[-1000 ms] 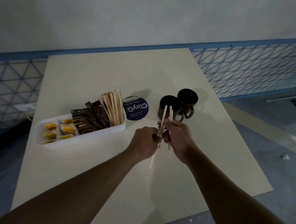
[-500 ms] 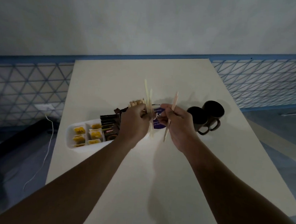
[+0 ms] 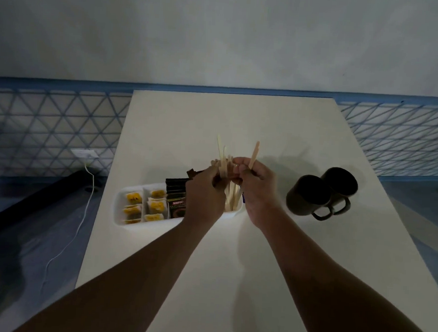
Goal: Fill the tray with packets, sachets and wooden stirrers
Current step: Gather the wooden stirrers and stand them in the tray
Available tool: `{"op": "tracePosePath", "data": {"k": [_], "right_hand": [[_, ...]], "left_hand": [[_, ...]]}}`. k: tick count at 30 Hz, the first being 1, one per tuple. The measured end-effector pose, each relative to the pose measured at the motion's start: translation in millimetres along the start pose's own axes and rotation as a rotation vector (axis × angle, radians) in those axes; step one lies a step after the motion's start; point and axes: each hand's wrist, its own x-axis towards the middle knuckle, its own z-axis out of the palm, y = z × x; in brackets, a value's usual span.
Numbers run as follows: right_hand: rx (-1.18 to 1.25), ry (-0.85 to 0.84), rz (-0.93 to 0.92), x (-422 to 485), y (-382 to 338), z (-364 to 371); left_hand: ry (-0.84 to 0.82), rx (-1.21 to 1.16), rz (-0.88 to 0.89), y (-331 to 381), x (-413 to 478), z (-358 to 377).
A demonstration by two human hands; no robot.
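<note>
Nearly there, I'd say: tray [image 3: 119, 211] by the tabletop's left edge holds sachets [image 3: 134, 198] and packets [image 3: 176, 198]. Left hand [image 3: 206, 194] grips stirrers [image 3: 221, 154] over its right end, right hand [image 3: 258, 190] pinches 1 last stick [image 3: 254, 151].

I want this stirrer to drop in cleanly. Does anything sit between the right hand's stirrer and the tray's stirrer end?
Yes: the left hand, gripping a bunch of stirrers, hovers over that end of the tray, and standing stirrers crowd the slot below the right hand and its stirrer.
</note>
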Motion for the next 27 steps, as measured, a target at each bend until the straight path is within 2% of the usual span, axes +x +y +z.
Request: {"op": "tracePosePath", "data": {"k": [8, 14, 18, 22, 27], "right_hand": [[-0.402, -0.09, 0.016, -6, 4, -6], [-0.762, -0.129, -0.187, -6, -4, -11], [-0.811, -0.091, -0.275, 1, -8, -14], [-0.788, -0.107, -0.126, 7, -12, -18], [-0.788, -0.277, -0.003, 16, -15, -19]], "left_hand": [[0.041, 0.074, 0.024, -5, -5, 7], [0.094, 0.107, 0.052, 0, -1, 1], [0.148, 0.138, -0.029, 4, 11, -7], [0.029, 0.24, -0.119, 7, 25, -12], [-0.173, 0.365, -0.115, 17, 40, -8]]}}
